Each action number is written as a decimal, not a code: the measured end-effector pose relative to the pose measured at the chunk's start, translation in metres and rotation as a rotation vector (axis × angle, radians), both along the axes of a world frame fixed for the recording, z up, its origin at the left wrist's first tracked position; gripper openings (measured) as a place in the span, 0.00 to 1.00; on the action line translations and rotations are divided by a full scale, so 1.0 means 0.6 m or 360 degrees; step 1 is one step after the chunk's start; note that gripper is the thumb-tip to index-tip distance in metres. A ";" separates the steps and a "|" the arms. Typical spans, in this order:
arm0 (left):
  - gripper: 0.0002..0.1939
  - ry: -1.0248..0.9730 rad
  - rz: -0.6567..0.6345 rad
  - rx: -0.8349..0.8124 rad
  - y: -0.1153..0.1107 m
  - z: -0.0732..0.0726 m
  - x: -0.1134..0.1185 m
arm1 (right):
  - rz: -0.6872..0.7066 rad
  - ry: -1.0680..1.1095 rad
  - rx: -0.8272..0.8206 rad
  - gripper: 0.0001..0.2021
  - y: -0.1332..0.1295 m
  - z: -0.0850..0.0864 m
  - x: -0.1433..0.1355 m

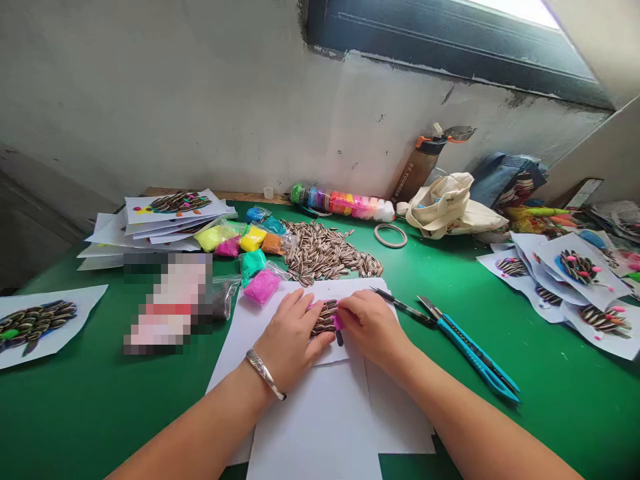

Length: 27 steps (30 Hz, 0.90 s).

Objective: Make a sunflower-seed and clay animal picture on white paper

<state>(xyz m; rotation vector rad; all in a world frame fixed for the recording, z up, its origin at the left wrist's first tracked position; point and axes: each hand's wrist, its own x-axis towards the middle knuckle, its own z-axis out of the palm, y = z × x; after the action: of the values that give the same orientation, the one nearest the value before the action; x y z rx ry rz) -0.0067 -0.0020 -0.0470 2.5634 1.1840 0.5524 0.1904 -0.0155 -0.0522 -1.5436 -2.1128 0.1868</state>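
Observation:
Sunflower seeds set in rows (326,319) cover pink clay (339,323) on a small white paper sheet (333,356). My left hand (293,333), wearing a silver bracelet, lies on the paper from the left. Its thumb and index finger close around the seed-covered clay from below and above. From the right, my right hand (373,327) pinches at the clay's edge; its fingertips hide whatever is between them. A small dark piece (340,338) shows below the seeds. Just beyond my hands lies a heap of loose sunflower seeds (327,250).
Bagged coloured clay, including a pink bag (263,285), lies left of the heap. To my right are a pen (407,307) and a blue utility knife (475,357). Seed pictures are stacked left (175,208) and right (580,267). A bottle (417,167) leans against the wall.

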 end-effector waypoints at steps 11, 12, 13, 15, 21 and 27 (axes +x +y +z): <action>0.24 -0.0048 -0.0008 -0.0009 0.002 -0.003 -0.002 | -0.0233 -0.0396 -0.0110 0.12 0.099 0.032 0.033; 0.24 -0.0046 -0.0008 -0.0005 0.002 -0.002 -0.002 | -0.0248 -0.0428 -0.0117 0.12 0.106 0.030 0.031; 0.24 -0.0046 -0.0007 0.0001 0.001 -0.002 -0.002 | -0.0260 -0.0443 -0.0122 0.11 0.111 0.027 0.029; 0.24 -0.0049 -0.0002 0.0011 0.001 0.000 -0.001 | -0.0264 -0.0449 -0.0126 0.11 0.117 0.020 0.026; 0.24 -0.0046 0.0012 -0.0008 0.002 -0.004 -0.002 | -0.0261 -0.0482 -0.0102 0.10 0.119 0.008 0.020; 0.24 -0.0068 0.0027 -0.0030 0.002 -0.006 -0.002 | -0.0305 -0.0225 -0.0021 0.11 0.074 0.043 0.027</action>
<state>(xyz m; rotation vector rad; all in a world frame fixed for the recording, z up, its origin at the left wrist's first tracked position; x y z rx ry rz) -0.0081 -0.0011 -0.0506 2.5151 1.1923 0.5939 0.2066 0.0292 -0.0267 -1.8030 -2.0550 0.0248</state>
